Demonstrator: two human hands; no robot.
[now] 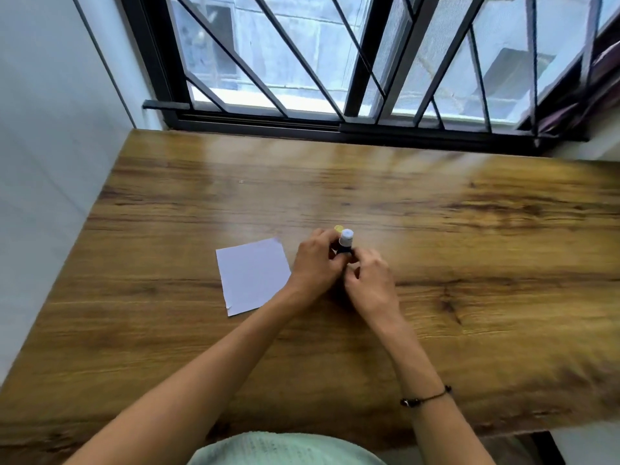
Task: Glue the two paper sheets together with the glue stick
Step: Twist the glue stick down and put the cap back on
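I can read no text anywhere here. The glue stick (345, 243) I hold between my hands is too blurred and small to show any label, and the paper (253, 275) is blank.

A wooden table (436, 203) stands against a barred window (335, 62), daylight glinting on it, white wall (50, 129) left.

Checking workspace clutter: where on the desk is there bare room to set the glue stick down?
Bare wood lies right of the hands to the table edge, and between them and the window. It is crowded only where the paper meets the left hand on the glue stick.
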